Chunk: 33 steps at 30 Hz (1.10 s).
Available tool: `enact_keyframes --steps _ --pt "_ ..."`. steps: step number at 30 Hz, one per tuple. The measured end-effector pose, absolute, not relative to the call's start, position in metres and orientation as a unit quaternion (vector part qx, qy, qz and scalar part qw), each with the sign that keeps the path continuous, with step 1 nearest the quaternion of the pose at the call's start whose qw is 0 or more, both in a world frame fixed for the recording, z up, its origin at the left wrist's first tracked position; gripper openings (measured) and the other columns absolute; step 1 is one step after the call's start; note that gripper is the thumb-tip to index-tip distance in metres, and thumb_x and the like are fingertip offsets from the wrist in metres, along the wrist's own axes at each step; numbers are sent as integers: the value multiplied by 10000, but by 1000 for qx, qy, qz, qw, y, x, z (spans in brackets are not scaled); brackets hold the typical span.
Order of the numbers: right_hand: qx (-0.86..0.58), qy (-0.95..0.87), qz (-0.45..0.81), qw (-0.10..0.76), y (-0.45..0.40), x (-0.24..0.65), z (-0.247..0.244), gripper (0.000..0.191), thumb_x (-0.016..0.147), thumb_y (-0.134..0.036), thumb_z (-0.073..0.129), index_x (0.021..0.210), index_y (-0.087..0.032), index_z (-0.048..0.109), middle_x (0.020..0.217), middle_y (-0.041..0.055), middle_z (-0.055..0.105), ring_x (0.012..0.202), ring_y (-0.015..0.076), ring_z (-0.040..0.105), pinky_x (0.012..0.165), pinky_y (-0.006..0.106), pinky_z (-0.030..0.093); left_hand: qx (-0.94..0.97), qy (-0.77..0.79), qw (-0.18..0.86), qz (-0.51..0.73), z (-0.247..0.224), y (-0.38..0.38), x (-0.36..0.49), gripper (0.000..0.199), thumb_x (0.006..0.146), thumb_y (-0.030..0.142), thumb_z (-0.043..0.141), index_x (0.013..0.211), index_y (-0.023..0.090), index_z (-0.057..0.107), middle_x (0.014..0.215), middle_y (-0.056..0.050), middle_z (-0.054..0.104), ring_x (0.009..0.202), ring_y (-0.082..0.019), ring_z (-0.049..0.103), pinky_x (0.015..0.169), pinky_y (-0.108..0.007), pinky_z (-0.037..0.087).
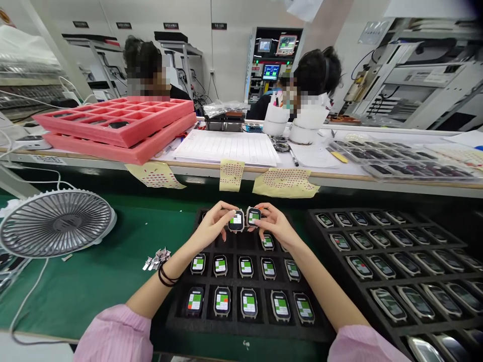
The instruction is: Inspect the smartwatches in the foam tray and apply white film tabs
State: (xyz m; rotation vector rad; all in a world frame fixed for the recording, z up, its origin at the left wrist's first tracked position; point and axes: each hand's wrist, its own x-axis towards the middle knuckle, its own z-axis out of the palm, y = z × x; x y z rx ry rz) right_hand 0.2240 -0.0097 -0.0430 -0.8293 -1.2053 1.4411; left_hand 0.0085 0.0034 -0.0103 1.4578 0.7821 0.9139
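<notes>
Above the far part of a black foam tray [204, 327], my left hand [217, 223] pinches a square watch body [236, 221] with a lit screen of green and white. Right beside it, my right hand [273, 223] holds a second lit watch body [253, 216]. Both screens face up toward me, and the two bodies are very near each other. Rows of lit watch bodies [246, 267] lie in the tray's compartments below my hands. Some far compartments hold nothing; others are partly hidden by my hands.
Another black tray [313, 221] of watches lies at the right. A round fan [68, 223] and small metallic pieces [156, 259] are on the green mat at the left. Red foam trays [151, 146] and papers [226, 147] are on the raised shelf. Two people sit beyond.
</notes>
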Motion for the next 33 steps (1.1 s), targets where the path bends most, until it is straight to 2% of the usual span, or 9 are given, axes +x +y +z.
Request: enact_keyframes --steps 5,10,16,25,33 --pt "-389 -460 618 504 -17 223 -34 325 704 -299 793 900 -179 564 722 -4 676 500 174 694 316 179 467 611 346 577 417 -3 4 5 404 814 535 620 952 157 572 864 -45 648 568 -91 553 372 -157 467" --pt "-420 -442 655 446 -25 219 -27 301 775 -407 719 804 -184 519 557 -5 664 416 162 654 293 164 423 604 358 575 420 5 1 1 361 835 501 604 950 161 574 927 -56 653 611 -98 568 387 -152 472" --pt "-426 -476 698 323 -32 225 -16 327 784 -435 715 843 -174 528 591 33 697 455 180 678 321 182 465 611 361 569 415 5 1 -2 345 853 484 589 984 165 587 896 -43 633 604 -96 555 396 -160 479" --pt "-437 -499 689 290 -27 218 -35 360 766 -447 735 890 -171 541 661 4 668 543 199 715 337 190 493 616 355 572 408 3 3 -3 330 862 471 582 1004 174 590 835 -23 601 591 -95 539 397 -158 480" --pt "-452 -484 695 280 -20 215 -47 363 765 -449 735 879 -180 520 659 18 674 559 198 717 337 179 485 626 357 562 407 4 2 -2 331 871 465 563 1030 176 594 870 -32 599 612 -99 531 418 -164 486"
